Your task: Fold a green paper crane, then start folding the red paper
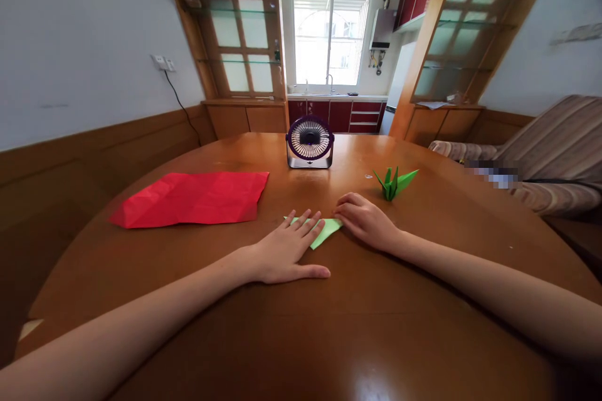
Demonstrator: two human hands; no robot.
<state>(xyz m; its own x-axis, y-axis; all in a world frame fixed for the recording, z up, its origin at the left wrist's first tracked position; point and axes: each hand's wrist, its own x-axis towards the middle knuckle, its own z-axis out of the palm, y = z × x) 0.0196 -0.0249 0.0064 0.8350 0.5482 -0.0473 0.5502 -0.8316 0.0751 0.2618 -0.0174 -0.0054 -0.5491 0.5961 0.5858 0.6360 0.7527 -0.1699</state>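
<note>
Green paper [326,232] lies pinned under flat left hand [286,250]; curled right hand [364,219] pressing its tip could skew the crease.

A pale green folded paper [328,230] lies flat on the brown wooden surface [376,301], creased into a pointed, roughly triangular shape. Its left part is covered, while its right tip shows.

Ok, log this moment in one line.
left hand flat on light green paper | right hand pressing its right tip | green crane beyond, untouched
</note>
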